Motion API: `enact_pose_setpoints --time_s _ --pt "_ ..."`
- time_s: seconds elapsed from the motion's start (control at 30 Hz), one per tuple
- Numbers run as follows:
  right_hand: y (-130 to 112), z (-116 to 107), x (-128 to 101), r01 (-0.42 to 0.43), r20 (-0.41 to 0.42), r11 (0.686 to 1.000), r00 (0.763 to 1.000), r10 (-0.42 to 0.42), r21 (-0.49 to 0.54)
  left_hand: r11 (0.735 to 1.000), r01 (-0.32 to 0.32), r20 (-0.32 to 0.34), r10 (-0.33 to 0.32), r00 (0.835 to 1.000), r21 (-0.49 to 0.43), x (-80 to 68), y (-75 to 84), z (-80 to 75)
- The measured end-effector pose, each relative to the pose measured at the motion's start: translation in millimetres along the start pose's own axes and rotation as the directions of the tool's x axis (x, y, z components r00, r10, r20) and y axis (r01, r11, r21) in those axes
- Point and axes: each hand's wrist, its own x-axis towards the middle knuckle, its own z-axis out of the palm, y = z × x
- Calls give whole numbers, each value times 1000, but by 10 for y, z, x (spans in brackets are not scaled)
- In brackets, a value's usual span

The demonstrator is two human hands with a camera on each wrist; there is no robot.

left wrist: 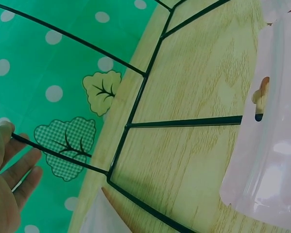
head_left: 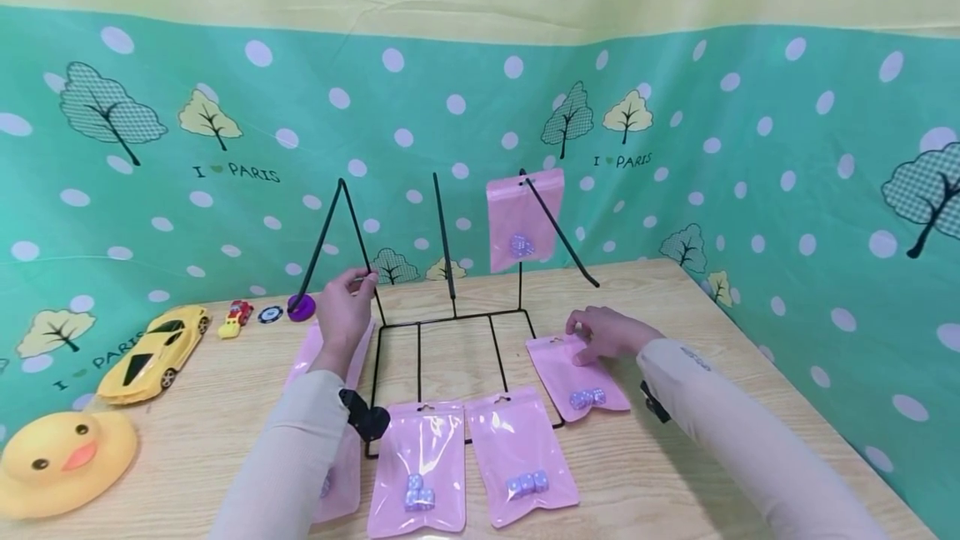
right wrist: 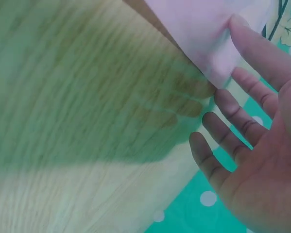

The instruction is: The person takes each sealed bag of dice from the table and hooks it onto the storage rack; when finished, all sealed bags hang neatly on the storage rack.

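Holding a thin bar of the black wire rack (head_left: pixel 450 319) near the middle of the frame with the left hand (head_left: pixel 347 307), fingers curled around it. Touching the top of a pink bag (head_left: pixel 576 375) at right of middle with the right hand (head_left: pixel 606 333), fingers loose and mostly straight, not gripping yet. Maybe tipping the rack if pulling hard; maybe sliding the slippery bag away.

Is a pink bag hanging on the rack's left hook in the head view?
No, the only hung bag is on the right hook; the left hand holds the bare left hook.
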Motion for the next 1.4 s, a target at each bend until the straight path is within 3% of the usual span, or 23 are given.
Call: enact_pose_setpoints --time_s 0.33,0.73,0.93,1.17,1.4 --pt "9 -36 -3 -16 39 1000 999 16 5 1000 -3 -4 3 1000 -6 8 3 26" --pt "108 54 -30 154 3 985 988 -155 78 1000 -6 -5 6 1000 -2 7 -2 22" --pt "153 30 -41 135 9 986 991 -136 97 1000 -5 -6 5 1000 8 13 -1 21" --pt "245 17 -57 54 1 986 998 -55 158 1000 -12 -9 12 1000 14 14 0 17" --pt "372 -30 -89 86 3 950 996 -91 300 1000 -6 -3 6 1000 16 4 3 8"
